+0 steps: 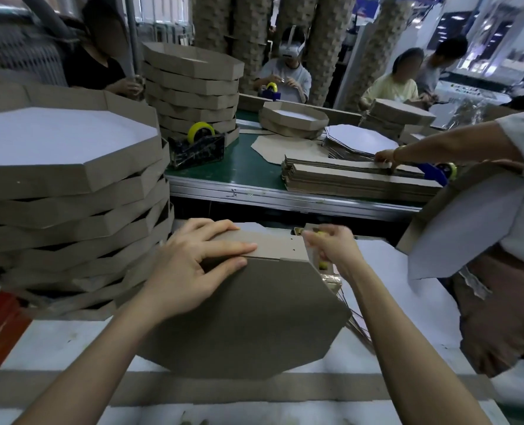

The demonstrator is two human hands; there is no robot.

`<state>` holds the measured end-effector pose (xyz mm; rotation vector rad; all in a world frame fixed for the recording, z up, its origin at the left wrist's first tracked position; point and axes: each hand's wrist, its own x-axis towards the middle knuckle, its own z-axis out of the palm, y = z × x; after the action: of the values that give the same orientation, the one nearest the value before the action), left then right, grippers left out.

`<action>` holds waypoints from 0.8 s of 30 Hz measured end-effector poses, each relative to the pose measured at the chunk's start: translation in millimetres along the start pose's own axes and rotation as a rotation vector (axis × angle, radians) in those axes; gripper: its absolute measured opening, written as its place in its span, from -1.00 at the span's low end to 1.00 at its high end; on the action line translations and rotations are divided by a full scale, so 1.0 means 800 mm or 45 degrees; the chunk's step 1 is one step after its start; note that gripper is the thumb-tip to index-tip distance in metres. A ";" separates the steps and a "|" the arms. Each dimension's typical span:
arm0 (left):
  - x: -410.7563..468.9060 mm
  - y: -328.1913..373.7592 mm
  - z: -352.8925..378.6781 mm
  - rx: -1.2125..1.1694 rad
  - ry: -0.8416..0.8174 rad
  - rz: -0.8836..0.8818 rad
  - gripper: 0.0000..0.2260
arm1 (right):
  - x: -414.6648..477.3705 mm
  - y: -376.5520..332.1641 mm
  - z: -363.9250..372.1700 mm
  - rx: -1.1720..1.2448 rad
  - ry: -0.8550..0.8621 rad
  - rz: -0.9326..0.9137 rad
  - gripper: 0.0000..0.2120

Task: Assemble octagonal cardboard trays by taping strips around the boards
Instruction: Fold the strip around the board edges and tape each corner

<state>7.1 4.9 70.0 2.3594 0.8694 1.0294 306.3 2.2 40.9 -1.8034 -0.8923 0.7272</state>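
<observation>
- Head view shows the left hand (190, 268) with its fingers (230, 247) straight and a little apart. They press flat on the strip (273, 248), and the thumb lies on the board (248, 320) just under it.
- Right hand (331, 248) has its fingers curled tight round a small yellow thing (323, 265), probably tape. It is blurred, so I cannot tell more.
- The strip runs along the far edge of the board. Its long axis goes left to right, from under the left fingers to the right fist.
- The board lies brown face up on the white table (70, 342), directly before the person and between both forearms.
- The right end of the strip and the next corner of the board touch the right hand. I judge this hand the nearer one for the taping, and the left only has to hold.
- A stack of trays (70, 185) stands near on the left.
</observation>
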 end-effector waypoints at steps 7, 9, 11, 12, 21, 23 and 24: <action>-0.015 0.000 -0.006 0.017 -0.057 -0.084 -0.57 | -0.097 -0.116 0.029 0.530 -0.307 -0.100 -0.66; -0.017 0.000 -0.006 0.021 -0.059 -0.074 -0.55 | -0.124 -0.133 0.028 0.586 -0.298 -0.110 -0.56; -0.018 0.001 -0.007 0.006 -0.063 -0.056 -0.53 | -0.149 -0.144 0.024 0.644 -0.331 -0.093 -0.56; -0.018 0.001 -0.007 -0.006 -0.057 -0.043 -0.52 | -0.158 -0.146 0.023 0.674 -0.369 -0.060 -0.60; -0.024 0.002 -0.010 -0.077 -0.095 -0.030 -0.37 | -0.227 -0.116 0.039 0.798 -0.459 0.273 -0.77; -0.027 0.006 -0.013 -0.054 -0.100 -0.006 -0.37 | -0.234 -0.109 0.041 0.865 -0.454 0.300 -0.72; -0.029 0.008 -0.014 -0.036 -0.099 0.012 -0.39 | -0.236 -0.106 0.041 0.898 -0.453 0.318 -0.70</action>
<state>-11.2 -14.4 69.5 2.3648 0.8110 0.9412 153.8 -115.2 124.6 -1.1738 -0.5253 1.3579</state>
